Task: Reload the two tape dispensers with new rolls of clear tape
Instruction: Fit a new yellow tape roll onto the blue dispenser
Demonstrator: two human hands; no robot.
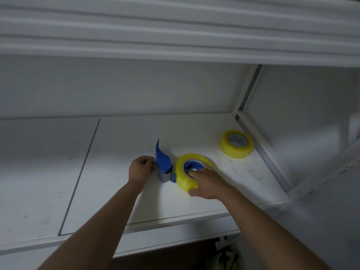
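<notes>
Centre frame, on the white shelf (116,191), the left hand (140,169) pinches something thin, too small to identify, beside the blue tape dispenser (163,164); its blade flap tips up-left; the right hand (206,183) grips the mounted tape roll (187,172), hiding its near rim; a spare roll (236,144) lies flat, right.

A: What sits on the shelf (194,201)?

B: A blue dispenser (163,164) lying with a yellowish roll (185,178) on its hub, and a spare roll (236,144) lying flat well apart, near the right corner.

A: And the hands?

B: The right hand (206,184) grips the mounted roll, fingers over its core. The left hand (140,168) is curled just beside the dispenser's front end, seemingly pinching something thin there.
</notes>
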